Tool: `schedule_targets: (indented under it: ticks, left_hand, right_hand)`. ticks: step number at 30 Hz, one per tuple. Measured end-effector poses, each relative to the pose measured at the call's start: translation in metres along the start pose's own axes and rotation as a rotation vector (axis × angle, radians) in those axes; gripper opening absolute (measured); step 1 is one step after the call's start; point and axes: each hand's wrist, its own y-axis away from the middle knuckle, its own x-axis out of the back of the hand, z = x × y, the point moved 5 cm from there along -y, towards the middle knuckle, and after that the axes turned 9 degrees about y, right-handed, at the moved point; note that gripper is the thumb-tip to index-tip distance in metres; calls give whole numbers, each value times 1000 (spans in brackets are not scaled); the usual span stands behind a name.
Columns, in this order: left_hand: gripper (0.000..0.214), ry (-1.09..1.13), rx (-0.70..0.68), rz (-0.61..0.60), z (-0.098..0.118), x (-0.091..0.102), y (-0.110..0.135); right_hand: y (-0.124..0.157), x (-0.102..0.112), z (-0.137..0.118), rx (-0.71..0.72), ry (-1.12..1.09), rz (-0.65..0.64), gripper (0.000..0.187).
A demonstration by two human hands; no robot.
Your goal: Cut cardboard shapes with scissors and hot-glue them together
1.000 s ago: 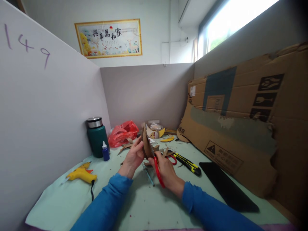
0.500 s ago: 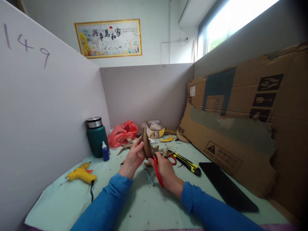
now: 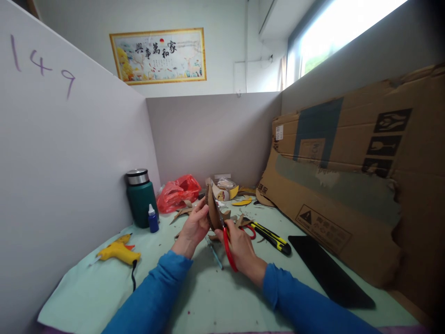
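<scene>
In the middle of the head view, my left hand (image 3: 195, 227) is closed on a curved piece of brown cardboard (image 3: 212, 211), held up on edge above the table. My right hand (image 3: 239, 246) grips red-handled scissors (image 3: 228, 248), whose blades point up and lie against the cardboard's right side. Whether the blades bite into it I cannot tell. A light-blue pen-like stick (image 3: 215, 255) lies on the table below my hands. Beside my right hand are cardboard scraps (image 3: 239, 220), another red handle loop (image 3: 253, 232) and a yellow-and-black utility knife (image 3: 273, 237).
On the left stand a green bottle (image 3: 142, 199) and a small blue glue bottle (image 3: 153, 220), with a yellow glue gun (image 3: 120, 250) nearer me. A red plastic bag (image 3: 179, 192) lies behind. At right are a black strip (image 3: 330, 271) and a large cardboard sheet (image 3: 333, 185).
The view has shifted very slightly. Both hands, the cardboard piece and the scissors hold almost the same position as before.
</scene>
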Motion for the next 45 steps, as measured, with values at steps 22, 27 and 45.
schedule_targets:
  ticks: [22,27,45]
  left_hand:
    - [39,1,19,-28,-2,-3,1]
    - [37,10,21,-3,-2,-3,1]
    - [39,-9,18,2,-2,-3,1]
  right_hand:
    - [-1,2,-2,-21,-26,-11,23]
    - [-2,2,-1,-35,-33,-27,23]
    - [1,4,-3,-3,-51,10,23]
